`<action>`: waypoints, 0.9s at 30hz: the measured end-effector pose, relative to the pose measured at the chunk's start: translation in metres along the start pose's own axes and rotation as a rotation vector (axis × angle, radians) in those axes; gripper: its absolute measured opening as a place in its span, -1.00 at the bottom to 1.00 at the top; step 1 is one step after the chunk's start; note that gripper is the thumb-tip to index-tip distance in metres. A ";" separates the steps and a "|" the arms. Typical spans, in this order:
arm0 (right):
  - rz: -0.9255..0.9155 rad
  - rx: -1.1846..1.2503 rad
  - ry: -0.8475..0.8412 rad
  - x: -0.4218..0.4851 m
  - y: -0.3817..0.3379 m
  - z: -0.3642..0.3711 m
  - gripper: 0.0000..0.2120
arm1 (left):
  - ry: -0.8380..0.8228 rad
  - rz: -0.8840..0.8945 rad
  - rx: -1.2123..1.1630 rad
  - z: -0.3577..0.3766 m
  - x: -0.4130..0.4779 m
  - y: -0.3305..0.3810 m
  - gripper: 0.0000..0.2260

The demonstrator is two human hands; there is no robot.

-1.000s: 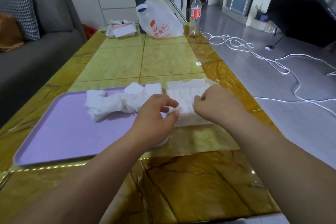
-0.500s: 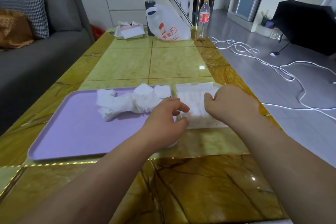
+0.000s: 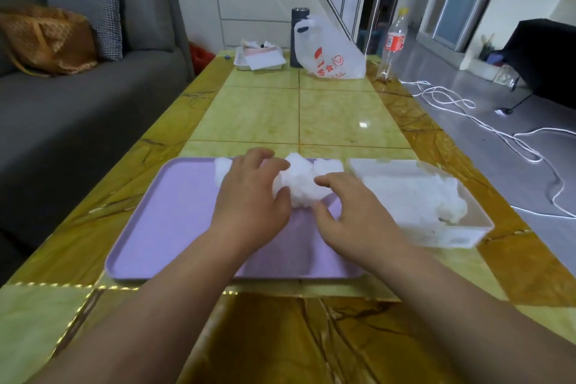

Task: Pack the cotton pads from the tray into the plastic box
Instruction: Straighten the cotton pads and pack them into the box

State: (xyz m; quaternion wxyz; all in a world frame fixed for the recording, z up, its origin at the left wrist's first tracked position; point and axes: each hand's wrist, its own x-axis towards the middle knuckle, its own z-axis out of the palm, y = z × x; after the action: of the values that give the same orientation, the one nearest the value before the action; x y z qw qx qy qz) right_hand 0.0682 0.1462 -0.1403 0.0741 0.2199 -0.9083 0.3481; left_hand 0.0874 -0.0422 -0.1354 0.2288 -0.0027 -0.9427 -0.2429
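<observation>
Between the left hand (image 3: 249, 196) and right hand (image 3: 352, 215), both curled around them, the cotton pads (image 3: 300, 187) look light, soft, loose: best cupped from the sides.

At the far end of the table (image 3: 336, 109) we see 1 white printed bag (image 3: 328, 56), 1 dark cylinder (image 3: 297, 22) behind it, 1 clear bottle (image 3: 393, 44) and 1 paper-filled dish (image 3: 260, 58). A grey sofa (image 3: 93, 121) stands alongside.

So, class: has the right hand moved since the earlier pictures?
Yes. The right hand has left the plastic box and moved leftward over the tray, where it now grips the cotton pads.
</observation>
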 end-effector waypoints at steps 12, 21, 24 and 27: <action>0.192 -0.284 -0.440 0.059 -0.024 0.046 -0.05 | -0.299 -0.187 -0.060 0.004 -0.001 -0.065 -0.49; 0.276 -0.047 -0.445 0.025 -0.038 0.010 -0.16 | -0.214 0.017 -0.059 -0.019 -0.017 -0.042 -0.79; 0.334 -0.041 -0.453 0.009 -0.044 -0.007 -0.30 | -0.164 0.100 -0.063 -0.028 -0.023 -0.034 -0.89; 0.334 -0.162 -0.402 -0.006 -0.044 -0.011 -0.40 | -0.175 0.016 -0.153 -0.036 -0.028 -0.030 -0.86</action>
State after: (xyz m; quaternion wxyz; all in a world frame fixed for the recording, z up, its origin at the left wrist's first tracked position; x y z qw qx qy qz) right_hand 0.0931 0.1263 -0.1072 -0.1489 0.1251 -0.9533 0.2312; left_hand 0.1245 -0.0821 -0.1328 0.1465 -0.0489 -0.9377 -0.3113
